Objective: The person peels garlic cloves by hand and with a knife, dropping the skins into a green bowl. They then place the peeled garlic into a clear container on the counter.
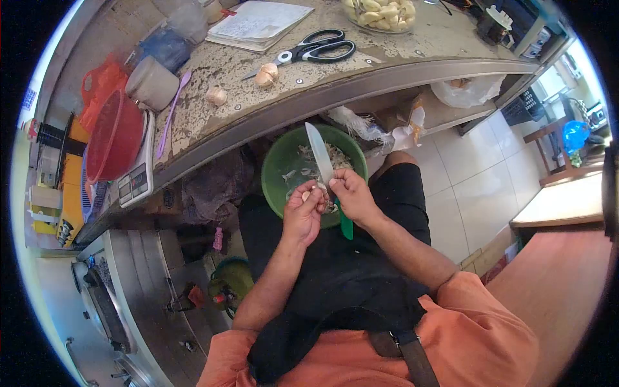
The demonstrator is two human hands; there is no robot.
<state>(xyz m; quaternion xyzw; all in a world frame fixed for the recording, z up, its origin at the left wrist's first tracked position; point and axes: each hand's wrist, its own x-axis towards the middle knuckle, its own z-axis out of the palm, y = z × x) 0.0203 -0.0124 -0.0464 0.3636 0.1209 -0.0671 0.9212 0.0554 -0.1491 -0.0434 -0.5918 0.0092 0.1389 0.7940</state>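
My right hand is closed round a knife with a green handle, its pale blade pointing up and away from me. Close beside it, my left hand pinches a garlic clove between bent fingers, near the base of the blade. Both hands are over a green basin at my lap, with papery garlic skins inside it. On the counter beyond lie a garlic bulb and more garlic by the scissors.
Black-handled scissors, a notebook and a bowl of peeled garlic sit on the worn counter. To the left are a purple spoon, a red basket and a scale. The counter edge overhangs the basin's far side.
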